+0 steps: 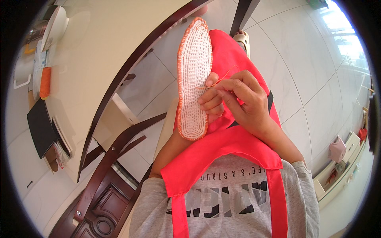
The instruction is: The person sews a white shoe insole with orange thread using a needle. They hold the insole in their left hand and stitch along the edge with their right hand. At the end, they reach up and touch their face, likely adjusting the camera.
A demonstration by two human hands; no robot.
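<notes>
A white stitched shoe insole (193, 74) with orange thread around its edge stands upright in the view, above the red apron (229, 59) on my lap. My left hand (212, 99) grips it by its right edge, with the fingers curled over its face and the rest of the hand behind it. Pinched between the thumb and forefinger of my right hand (245, 99) is a thin needle (208, 87), its far end at the insole's face. Orange thread (227, 72) loops up from near the needle over the apron.
A pale table (98, 26) with a dark curved edge is at the left, bearing an orange thread spool (45, 82) and a black folder-like object (43, 128). A dark wooden chair (119, 139) stands below it. A sandalled foot (242, 40) is on the tiled floor.
</notes>
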